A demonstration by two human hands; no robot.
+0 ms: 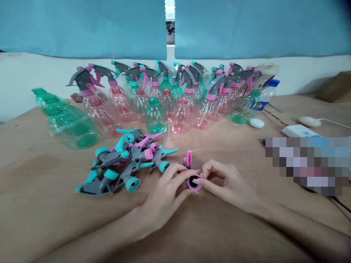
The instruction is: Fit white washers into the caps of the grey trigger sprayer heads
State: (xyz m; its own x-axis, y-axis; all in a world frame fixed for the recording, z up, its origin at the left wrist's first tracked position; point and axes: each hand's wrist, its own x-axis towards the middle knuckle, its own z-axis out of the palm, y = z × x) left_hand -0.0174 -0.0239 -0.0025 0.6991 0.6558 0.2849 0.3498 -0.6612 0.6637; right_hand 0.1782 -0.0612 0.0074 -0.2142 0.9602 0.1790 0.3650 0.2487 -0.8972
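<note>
A grey trigger spray head with a pink collar (pixel 194 187) is held above the table, its round opening turned toward me. My left hand (pixel 168 188) grips it from the left, with fingers and thumb around the collar. On the other side my right hand (pixel 229 184) is closed, its thumb tip lying over the collar's dark opening and its index finger curled by the rim. A pink trigger (pixel 189 157) sticks up behind the fingers. Most of the spray head's body is hidden by the hands.
Left of my hands lies a pile of loose spray heads (pixel 131 155). Behind stand several pink bottles (pixel 181 118) and green bottles (pixel 156 117), many with spray heads on. At right are a blurred-out object (pixel 304 164), a white box (pixel 298 131) and cables.
</note>
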